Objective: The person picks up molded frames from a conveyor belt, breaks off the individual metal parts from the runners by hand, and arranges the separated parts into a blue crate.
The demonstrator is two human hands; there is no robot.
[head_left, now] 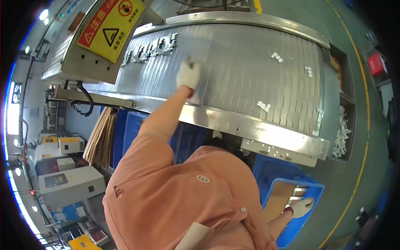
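My left hand (188, 75), in a white glove, reaches over the metal slat conveyor (233, 58). Its fingers are smeared by motion, so its hold cannot be told. Just beyond it, on the left, lies a row of dark silvery metal parts (160, 46). Down at the lower right, my right hand (303, 207), gloved too, is over a blue crate (318, 189). The fingers there are curled in; what they hold, if anything, is hidden. Beside that hand, shiny metal pieces (298, 192) lie in the crate near brown cardboard (279, 200).
Small white pieces (276, 57) lie scattered on the conveyor's right half. A grey bin (351, 125) at its right end contains many white bits (342, 133). A machine housing with a yellow warning sign (110, 31) spans the left side. Cardboard sheets (100, 135) stand below.
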